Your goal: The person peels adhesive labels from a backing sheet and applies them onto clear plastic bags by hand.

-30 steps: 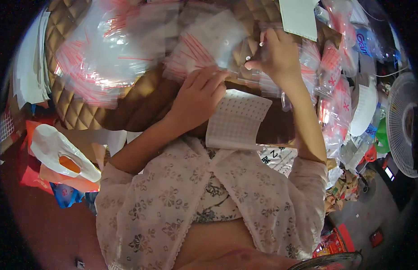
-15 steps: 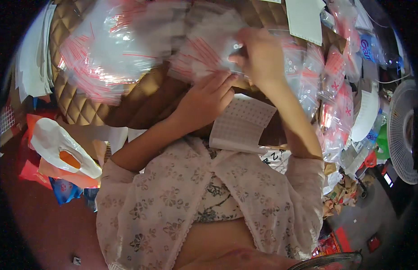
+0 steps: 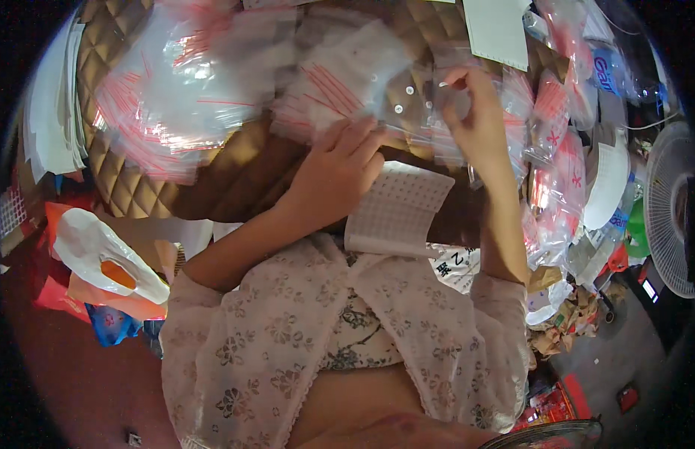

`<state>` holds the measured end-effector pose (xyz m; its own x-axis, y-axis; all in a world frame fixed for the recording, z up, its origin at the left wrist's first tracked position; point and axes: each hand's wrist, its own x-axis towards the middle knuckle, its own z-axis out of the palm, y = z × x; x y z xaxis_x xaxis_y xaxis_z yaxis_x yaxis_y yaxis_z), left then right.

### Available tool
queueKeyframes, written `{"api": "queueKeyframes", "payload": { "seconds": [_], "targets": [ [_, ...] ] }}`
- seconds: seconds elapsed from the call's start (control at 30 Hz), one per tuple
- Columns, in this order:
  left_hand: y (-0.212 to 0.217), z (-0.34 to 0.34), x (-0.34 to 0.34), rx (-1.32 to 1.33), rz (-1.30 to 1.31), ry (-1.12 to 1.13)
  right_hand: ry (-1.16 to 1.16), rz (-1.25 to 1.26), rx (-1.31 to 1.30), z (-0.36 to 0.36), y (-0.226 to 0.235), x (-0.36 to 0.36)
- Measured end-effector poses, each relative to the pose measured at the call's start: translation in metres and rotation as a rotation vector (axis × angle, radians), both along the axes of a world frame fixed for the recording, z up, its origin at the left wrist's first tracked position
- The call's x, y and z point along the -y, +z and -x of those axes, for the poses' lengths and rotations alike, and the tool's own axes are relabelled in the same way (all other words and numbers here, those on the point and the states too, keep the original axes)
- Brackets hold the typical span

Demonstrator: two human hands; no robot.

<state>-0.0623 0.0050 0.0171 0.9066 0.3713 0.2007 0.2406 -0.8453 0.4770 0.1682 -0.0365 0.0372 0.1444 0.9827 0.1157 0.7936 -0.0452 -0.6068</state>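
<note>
My left hand (image 3: 336, 168) lies with its fingers together, the tips pressing on the near edge of a clear zip bag (image 3: 362, 63) with red closure lines. Other such bags are fanned under it. To the right of those fingertips, small white rings (image 3: 398, 109) show against the brown quilted surface. My right hand (image 3: 478, 123) is raised over further clear bags, its index finger and thumb curled toward each other. A tiny white spot is at the index fingertip; whether it is a ring held there is too small to tell.
A large pile of clear bags (image 3: 205, 82) covers the left of the quilted surface (image 3: 145, 191). Before me is a printed sheet (image 3: 400, 209). Packed bags (image 3: 557, 172) and a white fan (image 3: 669, 209) stand right; a white-and-orange carrier bag (image 3: 100, 247) is left.
My right hand has moved right, away from my left fingertips, uncovering the small white rings. My left hand has stayed almost in place on the bags.
</note>
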Motion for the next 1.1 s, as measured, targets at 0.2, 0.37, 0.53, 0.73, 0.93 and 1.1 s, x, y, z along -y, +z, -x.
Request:
{"api": "queueKeyframes", "payload": {
  "seconds": [0.2, 0.37, 0.53, 0.73, 0.93, 1.1],
  "targets": [
    [-0.01, -0.014, 0.006, 0.079, -0.06, -0.015, -0.028, 0.002, -0.035, -0.007, 0.0, 0.001],
    [-0.009, -0.012, 0.0, 0.013, -0.022, 0.004, 0.002, 0.013, 0.03, -0.002, 0.0, 0.003],
    [-0.009, -0.015, 0.003, 0.034, -0.103, 0.04, 0.022, 0.033, 0.019, 0.006, -0.004, -0.006],
    [-0.006, -0.01, 0.0, 0.005, -0.089, 0.04, 0.028, 0.049, 0.022, 0.003, -0.007, -0.002],
    [-0.005, -0.008, 0.0, -0.027, -0.037, 0.044, 0.013, 0.057, 0.017, 0.004, -0.008, 0.001],
    [-0.001, -0.004, 0.002, 0.029, -0.039, 0.072, 0.03, 0.028, 0.025, 0.013, -0.004, -0.005]
  ]
}}
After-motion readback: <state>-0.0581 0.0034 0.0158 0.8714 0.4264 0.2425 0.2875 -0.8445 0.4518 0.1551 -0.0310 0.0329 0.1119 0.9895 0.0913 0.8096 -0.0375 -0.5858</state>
